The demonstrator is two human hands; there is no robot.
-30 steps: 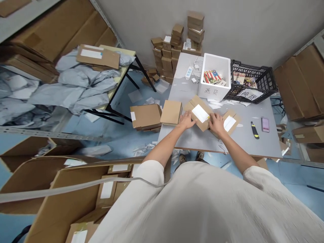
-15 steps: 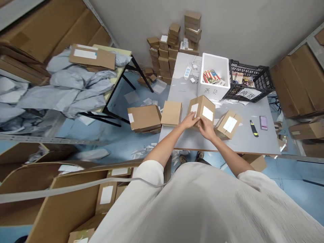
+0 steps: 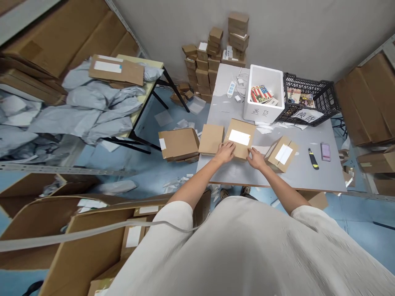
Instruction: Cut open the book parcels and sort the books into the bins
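A cardboard box (image 3: 240,148) with a white label facing up is between my two hands at the near side of the grey table (image 3: 226,176). My left hand (image 3: 226,152) grips its near left corner, fingers bent over the top face. At its near right corner, my right hand (image 3: 255,158) holds the edge with thumb and fingers. A plain box (image 3: 211,139) sits close on the left, beside my left hand. To the right of my right hand stands another labelled box (image 3: 281,153), set at an angle.
A white foam bin (image 3: 262,111) and a black crate (image 3: 328,98), both containing books, stand at the table's back. A yellow-black cutter (image 3: 313,158) and a phone-like purple item (image 3: 325,151) lie right. Stacked boxes (image 3: 203,77) line the wall; grey parcels (image 3: 92,98) cover the left table.
The box between my hands has been turned, so one labelled face now points up instead of two labelled faces showing. My hands have shifted apart to its near corners.
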